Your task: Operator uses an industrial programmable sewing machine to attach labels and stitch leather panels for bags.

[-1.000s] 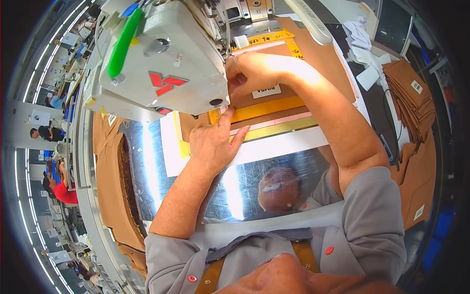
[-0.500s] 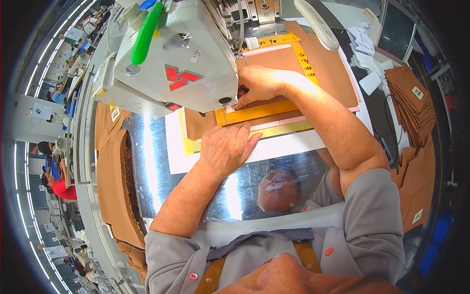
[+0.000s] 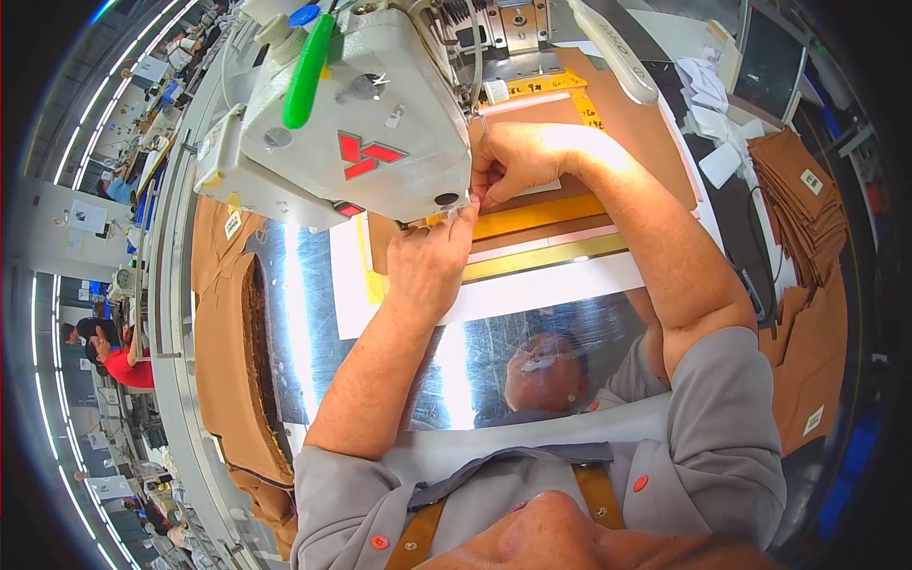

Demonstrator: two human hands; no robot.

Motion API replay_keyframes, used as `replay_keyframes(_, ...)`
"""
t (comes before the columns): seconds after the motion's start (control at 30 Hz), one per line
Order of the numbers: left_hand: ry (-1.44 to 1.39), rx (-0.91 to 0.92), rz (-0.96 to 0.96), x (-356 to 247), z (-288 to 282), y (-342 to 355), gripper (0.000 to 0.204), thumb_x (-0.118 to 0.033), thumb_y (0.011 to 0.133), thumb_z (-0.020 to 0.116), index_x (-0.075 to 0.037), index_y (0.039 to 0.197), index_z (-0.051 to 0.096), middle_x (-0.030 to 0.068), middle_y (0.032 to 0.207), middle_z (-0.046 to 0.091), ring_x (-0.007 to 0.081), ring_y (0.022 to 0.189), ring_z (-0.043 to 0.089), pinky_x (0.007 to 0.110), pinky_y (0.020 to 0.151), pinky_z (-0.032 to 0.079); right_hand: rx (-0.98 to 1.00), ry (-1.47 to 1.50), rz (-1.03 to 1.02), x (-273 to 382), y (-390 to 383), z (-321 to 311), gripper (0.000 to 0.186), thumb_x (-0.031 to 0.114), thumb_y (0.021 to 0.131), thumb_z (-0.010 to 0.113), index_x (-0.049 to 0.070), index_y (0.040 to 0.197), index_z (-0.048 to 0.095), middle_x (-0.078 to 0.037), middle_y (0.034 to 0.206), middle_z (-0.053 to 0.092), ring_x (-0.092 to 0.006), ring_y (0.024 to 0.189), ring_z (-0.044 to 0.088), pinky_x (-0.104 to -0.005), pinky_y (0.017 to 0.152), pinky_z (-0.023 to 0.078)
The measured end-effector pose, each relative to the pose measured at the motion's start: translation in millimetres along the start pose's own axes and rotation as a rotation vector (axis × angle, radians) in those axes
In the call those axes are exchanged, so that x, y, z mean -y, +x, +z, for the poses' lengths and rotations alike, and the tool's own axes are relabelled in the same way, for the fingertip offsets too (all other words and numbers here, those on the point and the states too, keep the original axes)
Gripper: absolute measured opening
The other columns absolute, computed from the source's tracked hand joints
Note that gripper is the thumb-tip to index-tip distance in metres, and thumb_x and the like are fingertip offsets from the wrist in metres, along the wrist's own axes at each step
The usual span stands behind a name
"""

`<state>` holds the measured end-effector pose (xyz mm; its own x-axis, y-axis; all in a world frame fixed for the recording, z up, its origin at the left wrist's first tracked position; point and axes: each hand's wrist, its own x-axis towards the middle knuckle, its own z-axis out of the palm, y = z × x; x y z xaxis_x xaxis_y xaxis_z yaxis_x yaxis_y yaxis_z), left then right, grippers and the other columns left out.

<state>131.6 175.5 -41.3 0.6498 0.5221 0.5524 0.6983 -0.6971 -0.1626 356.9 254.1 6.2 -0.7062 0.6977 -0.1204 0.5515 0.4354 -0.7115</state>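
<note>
Beside the head of a sewing machine (image 3: 347, 128), my two hands meet at the fingertips. My right hand (image 3: 522, 157) is closed in a pinch over the yellow frame (image 3: 541, 217). Coming from the left, my left hand (image 3: 427, 266) has its fingers drawn together close to the right fingertips, partly under the machine head. Whatever lies between the fingers is too small or hidden to name. Beneath the hands, the frame lies on brown fabric (image 3: 632, 142), with a pale yellow strip (image 3: 546, 258) along the near side and a white sheet (image 3: 532, 290) underneath.
Brown fabric pieces (image 3: 226, 351) are piled at the left, and a stack of labelled brown pieces (image 3: 798, 199) stands at the right. A green handle (image 3: 309, 71) and a white handle (image 3: 616, 57) flank the machine. A shiny metal plate (image 3: 380, 380) lies nearest me.
My left hand has lifted from the frame's near edge and moved up to the right hand's fingertips, its fingers drawing together. My right hand has shifted slightly right.
</note>
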Motion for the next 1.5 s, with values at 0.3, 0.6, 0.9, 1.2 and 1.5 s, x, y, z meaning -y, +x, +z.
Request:
replay_keyframes(0.3, 0.086, 0.033, -0.003, -5, 10, 11, 0.011, -0.006, 0.084, 0.066, -0.005, 0.095, 0.066, 0.0074, 0.074, 0.063, 0.0222, 0.064, 0.067, 0.034, 0.061, 0.055, 0.025, 0.041, 0.04, -4, 3, 1, 0.02, 0.019, 0.081, 0.081, 0.006, 0.095, 0.079, -0.002, 0.078, 0.073, -0.0105, 0.071, 0.062, -0.0281, 0.066, 0.05)
replay_keyframes(0.6, 0.039, 0.032, 0.053, -3, 8, 3, 0.009, -0.005, 0.081, 0.063, -0.005, 0.091, 0.062, 0.0051, 0.075, 0.061, 0.0197, 0.061, 0.065, 0.033, 0.063, 0.055, -0.079, -0.234, 0.054, 31, -26, -6, 0.023, 0.024, 0.081, 0.077, 0.006, 0.094, 0.076, -0.013, 0.084, 0.073, -0.0259, 0.08, 0.071, -0.0387, 0.072, 0.055)
replay_keyframes(0.9, 0.065, 0.013, 0.062, -1, 11, -2, 0.026, -0.007, 0.083, 0.064, -0.001, 0.107, 0.069, 0.0063, 0.078, 0.065, 0.0188, 0.065, 0.068, 0.032, 0.066, 0.054, -0.48, -0.012, -0.073, 117, -103, 4, 0.029, 0.011, 0.094, 0.065, 0.001, 0.121, 0.065, -0.011, 0.075, 0.07, -0.0203, 0.066, 0.066, -0.0351, 0.062, 0.05)
replay_keyframes(1.2, 0.031, -0.053, 0.073, 3, 14, 3, 0.026, -0.005, 0.081, 0.066, 0.0, 0.106, 0.067, 0.0057, 0.074, 0.063, 0.0181, 0.064, 0.067, 0.031, 0.064, 0.054, -0.741, 0.136, -0.032, 139, -87, -10, 0.045, 0.006, 0.099, 0.061, -0.007, 0.14, 0.049, -0.009, 0.076, 0.068, -0.0098, 0.067, 0.062, -0.0263, 0.063, 0.049)
replay_keyframes(1.5, 0.048, -0.052, 0.067, 0, 15, -2, 0.023, -0.005, 0.078, 0.066, 0.0, 0.101, 0.067, 0.0059, 0.073, 0.065, 0.0185, 0.064, 0.068, 0.032, 0.061, 0.055, -0.744, 0.221, -0.095, 139, -81, -2, 0.049, 0.01, 0.098, 0.062, -0.008, 0.141, 0.047, -0.011, 0.068, 0.067, -0.0134, 0.061, 0.063, -0.0293, 0.058, 0.047)
